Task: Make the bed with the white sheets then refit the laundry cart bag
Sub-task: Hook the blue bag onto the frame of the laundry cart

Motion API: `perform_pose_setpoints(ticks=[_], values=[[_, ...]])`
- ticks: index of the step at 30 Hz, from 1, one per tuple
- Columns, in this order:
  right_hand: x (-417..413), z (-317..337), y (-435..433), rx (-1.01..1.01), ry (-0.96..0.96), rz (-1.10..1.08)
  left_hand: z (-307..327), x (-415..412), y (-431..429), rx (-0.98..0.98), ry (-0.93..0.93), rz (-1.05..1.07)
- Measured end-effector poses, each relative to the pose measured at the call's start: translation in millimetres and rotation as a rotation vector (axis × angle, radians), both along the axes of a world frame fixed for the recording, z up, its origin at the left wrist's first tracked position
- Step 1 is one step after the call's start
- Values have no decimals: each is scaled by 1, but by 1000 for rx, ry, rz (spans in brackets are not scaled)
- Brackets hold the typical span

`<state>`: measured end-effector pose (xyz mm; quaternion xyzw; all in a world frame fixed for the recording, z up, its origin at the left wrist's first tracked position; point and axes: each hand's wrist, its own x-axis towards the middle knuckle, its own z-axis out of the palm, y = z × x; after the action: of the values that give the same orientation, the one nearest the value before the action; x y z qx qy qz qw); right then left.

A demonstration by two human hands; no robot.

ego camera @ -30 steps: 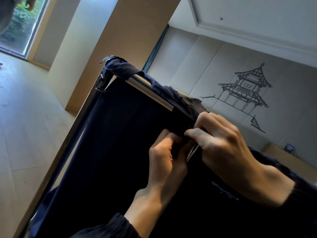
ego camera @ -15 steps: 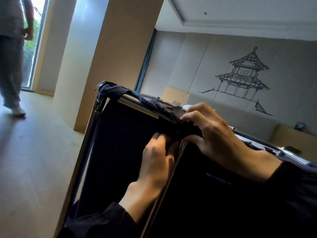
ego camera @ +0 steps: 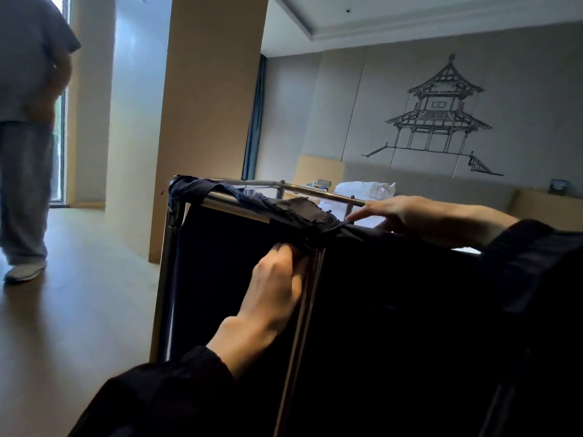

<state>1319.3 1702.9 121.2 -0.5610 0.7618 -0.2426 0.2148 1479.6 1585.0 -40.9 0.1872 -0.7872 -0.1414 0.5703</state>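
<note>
A dark navy laundry cart bag [ego camera: 227, 279] hangs inside a chrome tube frame [ego camera: 233, 205]. Frayed bag fabric wraps over the top rail near the front corner. My left hand [ego camera: 277, 285] grips the bag's fabric just below that corner, beside the upright post. My right hand [ego camera: 397, 212] lies over the top rail to the right, fingers stretched out flat and pointing left at the knotted fabric. Behind the cart lies the bed with white sheets and pillows [ego camera: 366, 189].
A person in grey clothes [ego camera: 25, 137] stands at the far left by the window. A beige pillar [ego camera: 205, 105] rises behind the cart's left corner. Wooden nightstands flank the bed under a pagoda wall drawing [ego camera: 438, 121]. Light wooden floor spreads to the left.
My right hand let go of the fabric at the corner and slid right along the rail with fingers straightened. The view levelled out, and the person at the left came nearer.
</note>
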Motion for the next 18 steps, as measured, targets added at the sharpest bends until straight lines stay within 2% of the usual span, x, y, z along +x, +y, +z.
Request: perform_pose_setpoints(ticks=[5,10,15,18], values=[[-13,8,-13,143,1,111,4,0,-1,131,125,-110],[-11,4,-39,225,283,114,4,-4,-3,149,158,-120],[-9,2,-44,344,164,34,6,-3,-4,186,135,-179],[-13,-2,-49,408,284,-24,7,-2,-5,166,122,-174]])
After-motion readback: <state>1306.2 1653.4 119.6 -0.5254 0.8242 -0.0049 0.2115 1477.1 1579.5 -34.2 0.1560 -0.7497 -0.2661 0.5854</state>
